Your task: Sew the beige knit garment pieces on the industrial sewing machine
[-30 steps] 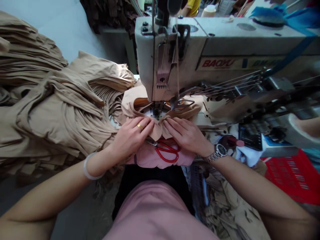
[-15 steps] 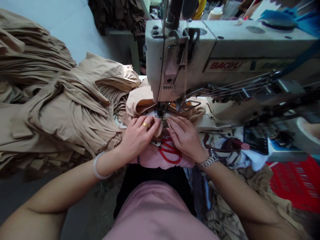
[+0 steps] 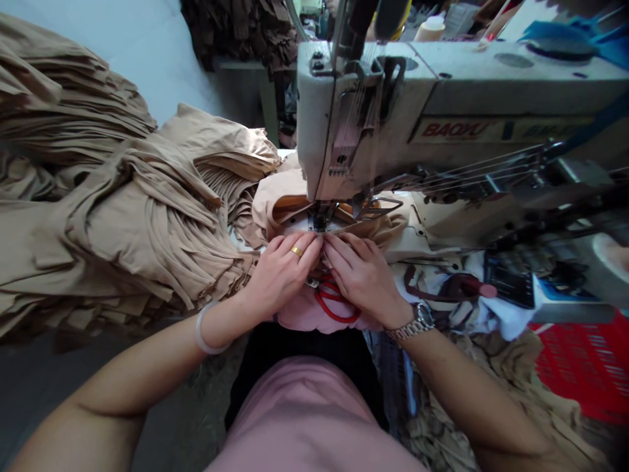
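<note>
Tan fabric [image 3: 268, 196], long axis crosswise, curving at left

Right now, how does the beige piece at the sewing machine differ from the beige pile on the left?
The beige piece lies under the head of the sewing machine, with the left hand and right hand at its near side; the beige pile lies left of the machine. The piece curls into an open fold, while the pile is many layers, stacked and draped. The piece looks much smaller than the pile. Both are beige cloth.
</note>
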The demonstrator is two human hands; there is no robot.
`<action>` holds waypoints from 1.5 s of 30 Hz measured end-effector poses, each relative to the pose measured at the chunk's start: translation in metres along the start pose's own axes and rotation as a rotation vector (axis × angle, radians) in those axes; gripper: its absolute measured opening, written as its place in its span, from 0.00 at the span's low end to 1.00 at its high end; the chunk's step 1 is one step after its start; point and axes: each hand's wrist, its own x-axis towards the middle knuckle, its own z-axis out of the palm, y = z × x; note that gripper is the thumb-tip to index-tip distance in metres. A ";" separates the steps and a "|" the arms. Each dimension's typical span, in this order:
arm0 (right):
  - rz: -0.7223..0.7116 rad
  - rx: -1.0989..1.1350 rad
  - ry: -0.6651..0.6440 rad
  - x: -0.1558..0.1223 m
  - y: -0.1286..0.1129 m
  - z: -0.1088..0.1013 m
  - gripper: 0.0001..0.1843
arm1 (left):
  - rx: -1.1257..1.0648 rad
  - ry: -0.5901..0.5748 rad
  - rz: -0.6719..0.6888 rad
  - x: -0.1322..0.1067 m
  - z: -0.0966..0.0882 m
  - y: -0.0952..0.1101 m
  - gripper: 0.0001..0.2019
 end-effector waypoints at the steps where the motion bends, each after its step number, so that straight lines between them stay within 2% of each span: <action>1: -0.002 -0.009 -0.006 0.001 0.000 -0.001 0.19 | 0.004 0.000 0.003 0.000 0.000 0.000 0.18; 9: 0.042 0.013 0.032 0.003 -0.005 0.000 0.19 | -0.008 0.036 0.017 -0.001 0.002 -0.002 0.17; 19: 0.173 0.104 -0.020 0.015 -0.004 0.007 0.23 | -0.002 -0.030 -0.042 0.006 0.008 -0.010 0.19; 25: 0.175 0.110 -0.033 0.018 -0.001 0.006 0.23 | -0.051 -0.043 -0.012 0.007 0.007 -0.016 0.19; 30: 0.155 0.242 0.099 0.013 0.004 0.010 0.18 | -0.155 0.020 0.079 0.007 0.001 -0.025 0.15; 34: 0.211 0.374 0.196 0.011 0.005 0.015 0.12 | -0.192 0.004 0.136 0.006 -0.002 -0.031 0.14; 45: 0.220 0.289 0.082 0.023 0.008 0.012 0.15 | -0.224 0.092 0.049 0.018 0.008 -0.029 0.12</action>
